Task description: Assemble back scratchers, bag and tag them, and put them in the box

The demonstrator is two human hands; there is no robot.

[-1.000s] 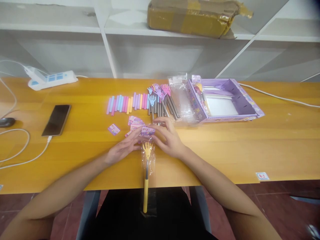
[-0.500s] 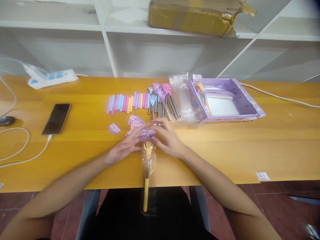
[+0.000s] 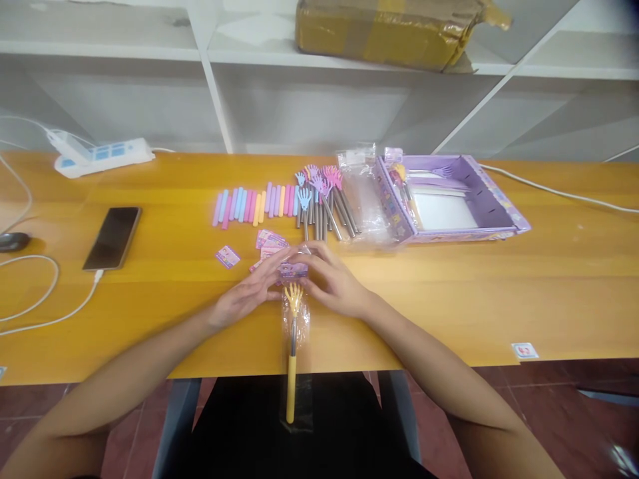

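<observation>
A yellow hand-shaped back scratcher (image 3: pixel 291 379) lies inside a clear plastic bag (image 3: pixel 303 332), its handle end reaching past the table edge over my lap. At the bag's upper end a small purple printed card (image 3: pixel 293 269) shows through the plastic. My left hand (image 3: pixel 252 287) grips the bag's top from the left, and my right hand (image 3: pixel 335 278) grips it from the right. Their fingertips meet above the card, where the bag's edge is partly hidden. Just beyond my left fingers lies a small pile of printed cards (image 3: pixel 269 241), with one loose card (image 3: pixel 228 257) beside it.
Coloured handle tubes (image 3: pixel 254 205) stand in a row near metal-rod scratchers (image 3: pixel 324 199). Right of these are empty clear bags (image 3: pixel 367 199) and an open purple box (image 3: pixel 499 199). A phone (image 3: pixel 112 238), power strip (image 3: pixel 107 158) and cables are left; a taped carton (image 3: pixel 389 33) sits on the shelf.
Both hands stay at the bag's top, and their fingertips have drawn closer together above the card. The bag and scratcher head have shifted very slightly left.
</observation>
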